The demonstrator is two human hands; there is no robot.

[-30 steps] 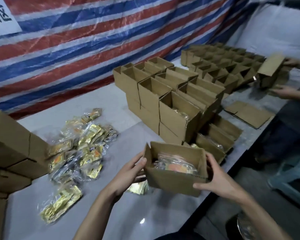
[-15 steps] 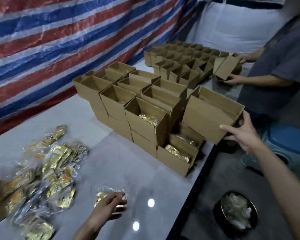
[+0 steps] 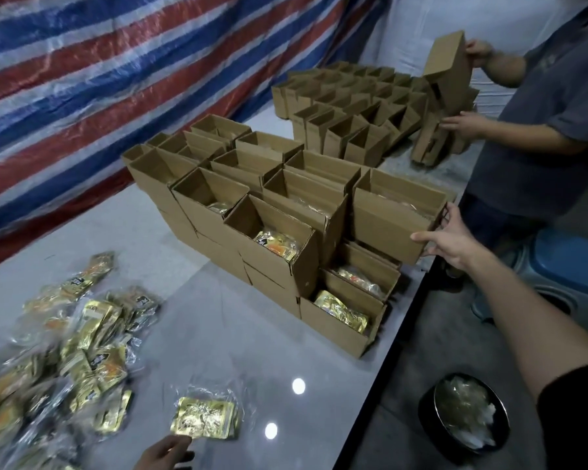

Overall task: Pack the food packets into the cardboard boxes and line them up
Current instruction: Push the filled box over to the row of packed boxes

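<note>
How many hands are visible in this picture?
4: left hand at bottom edge by a gold foil packet; right hand gripping a brown cardboard box; another person's two hands on a carton, upper right.

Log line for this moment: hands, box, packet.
right hand: grips filled cardboard box at right end of box stack | left hand: by loose gold packet | phase: lining up box

Loose packets (image 3: pixel 72 337) lie left of stacked boxes (image 3: pixel 252 212); further boxes (image 3: pixel 350 106), seemingly empty, behind.

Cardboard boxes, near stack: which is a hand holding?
The rightmost upper box: the right hand holds its right end, thumb on the front; the rest stand untouched.
</note>
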